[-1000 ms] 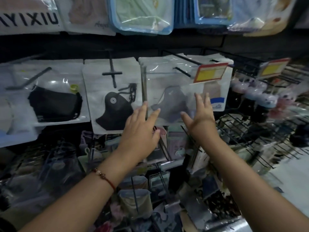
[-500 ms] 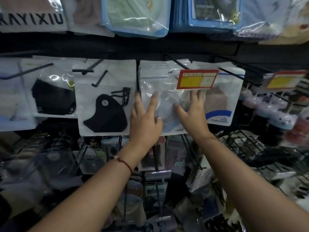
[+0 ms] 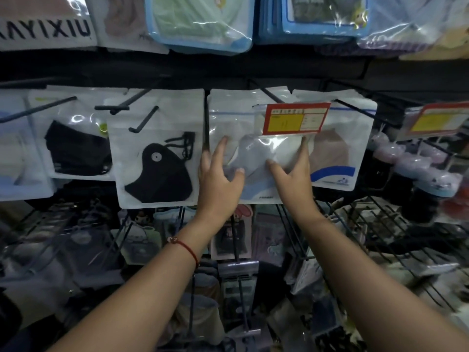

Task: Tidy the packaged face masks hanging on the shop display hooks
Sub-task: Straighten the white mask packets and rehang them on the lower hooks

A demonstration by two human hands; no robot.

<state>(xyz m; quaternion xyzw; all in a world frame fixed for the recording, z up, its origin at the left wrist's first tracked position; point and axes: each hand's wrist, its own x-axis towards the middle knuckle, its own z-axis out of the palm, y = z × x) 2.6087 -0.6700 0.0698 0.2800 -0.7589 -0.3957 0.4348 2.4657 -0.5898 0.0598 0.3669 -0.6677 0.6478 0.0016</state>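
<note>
Both hands (image 3: 256,179) flat on grey mask pack (image 3: 253,153) (hanging upright)

I am reaching both bare forearms up and forward, side by side. My left hand (image 3: 220,182) is spreading straight fingers, thumb angled toward the right. My right hand (image 3: 294,179) is mirroring it, fingers extended upward, thumb pointing left.

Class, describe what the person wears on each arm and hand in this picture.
The left hand and right hand are bare: no gloves or rings visible. Both forearms are bare, no sleeves in view. The left wrist carries a thin red cord bracelet with a small round bead. The right wrist carries nothing.
</note>
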